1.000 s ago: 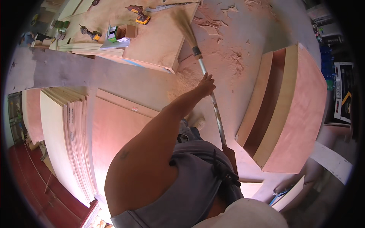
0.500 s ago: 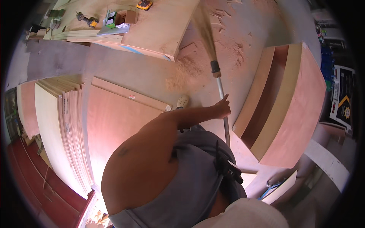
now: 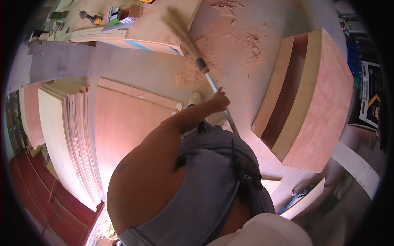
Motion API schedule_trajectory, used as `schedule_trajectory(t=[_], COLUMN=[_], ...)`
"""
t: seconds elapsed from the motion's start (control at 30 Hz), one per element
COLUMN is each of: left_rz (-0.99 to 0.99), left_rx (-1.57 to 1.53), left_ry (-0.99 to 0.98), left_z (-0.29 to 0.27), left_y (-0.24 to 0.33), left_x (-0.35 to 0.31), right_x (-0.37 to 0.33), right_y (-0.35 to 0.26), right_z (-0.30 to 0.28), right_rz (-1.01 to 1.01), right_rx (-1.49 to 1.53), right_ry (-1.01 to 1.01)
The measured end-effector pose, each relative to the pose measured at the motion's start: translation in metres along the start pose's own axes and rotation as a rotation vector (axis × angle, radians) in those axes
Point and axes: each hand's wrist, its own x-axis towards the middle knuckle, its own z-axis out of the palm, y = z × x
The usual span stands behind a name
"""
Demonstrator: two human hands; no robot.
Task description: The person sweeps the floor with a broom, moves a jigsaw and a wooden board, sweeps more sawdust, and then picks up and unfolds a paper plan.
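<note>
My left hand point(image 3: 220, 101) is closed round the pale metal handle point(image 3: 212, 82) of a broom. Its soft, straw-coloured bristles point(image 3: 180, 30) fan out toward the upper left and are blurred by motion. They overlap the corner of the wood-topped workbench point(image 3: 164, 24) in view; whether they touch it or the floor I cannot tell. Beside the dark collar of the broom lies a heap of wood shavings point(image 3: 189, 76) on the floor. The handle's lower end runs down to my clothing. My right hand does not show.
An open plywood box point(image 3: 318, 102) stands on the right. Sheets are stacked on edge point(image 3: 65, 135) at left, beside a flat panel point(image 3: 131, 110). On the bench are a cordless drill point(image 3: 91, 17) and a small carton point(image 3: 119, 14). More shavings point(image 3: 250, 43) lie farther off.
The broom and my left hand have swung to the left. Its bristles have moved from the floor beside the bench to over the bench corner in view, and the handle now leans left more.
</note>
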Motion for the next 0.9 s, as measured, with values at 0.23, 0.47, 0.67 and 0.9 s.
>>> schedule_trajectory(t=[0.23,0.47,0.67,0.9], left_rz=[0.16,0.321,0.105,-0.342], left_rx=[-0.033,-0.299,-0.336,-0.455], left_ry=[0.206,0.154,0.026,0.409], left_z=[-0.064,-0.126,-0.091,0.006], left_y=[0.156,0.282,0.283,0.138], left_x=[0.072,0.025,0.006,-0.05], right_x=[-0.038,-0.192,-0.125,-0.024], right_y=[0.188,0.33,0.262,0.02], right_z=[-0.116,-0.342,-0.408,-0.342], right_rz=[0.003,0.419,-0.961,-1.309], right_rx=[-0.429,-0.699,1.684,1.357], right_ry=[0.562,1.517,0.777,0.254])
